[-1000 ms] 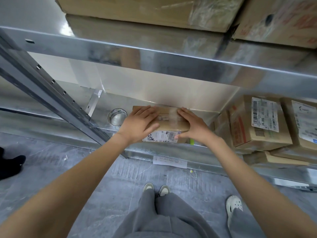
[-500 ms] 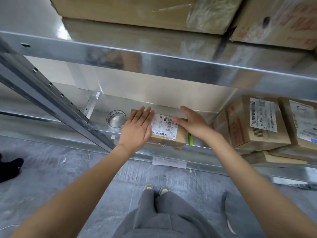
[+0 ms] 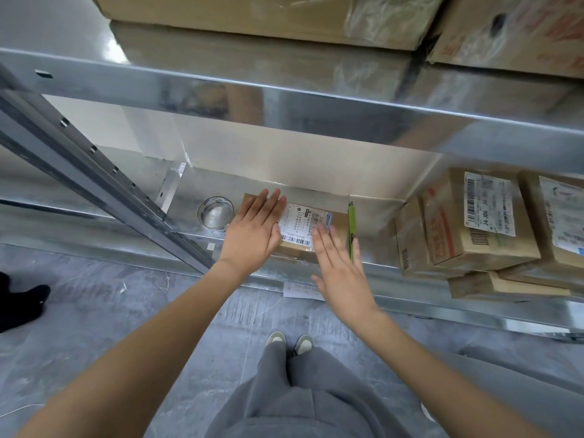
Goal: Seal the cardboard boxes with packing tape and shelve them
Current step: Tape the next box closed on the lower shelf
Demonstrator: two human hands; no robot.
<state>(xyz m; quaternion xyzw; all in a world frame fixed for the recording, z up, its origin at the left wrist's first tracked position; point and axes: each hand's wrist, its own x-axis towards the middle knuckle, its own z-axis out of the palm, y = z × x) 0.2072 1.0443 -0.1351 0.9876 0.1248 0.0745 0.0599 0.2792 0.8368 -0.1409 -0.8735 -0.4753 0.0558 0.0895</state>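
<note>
The left hand [image 3: 252, 230] lay flat, fingers straight and together, pressing on the left part of the small box [image 3: 328, 229]. The right hand [image 3: 343, 267] was spread open too, fingers straight, its fingertips [image 3: 319, 233] at the box's front right corner (whether they touched it I could not tell). The box sat flat on the lower shelf [image 3: 373, 248], close to its front edge, a white label [image 3: 300, 226] facing up. Just left of the box stood a clear tape roll [image 3: 215, 213], near the slanted upright [image 3: 104, 172]. A green cutter [image 3: 351, 229] lay just right of the box. Farther right along the shelf were more labelled boxes [image 3: 480, 219], stacked. Big cartons [image 3: 252, 17] sat on the shelf above.
</note>
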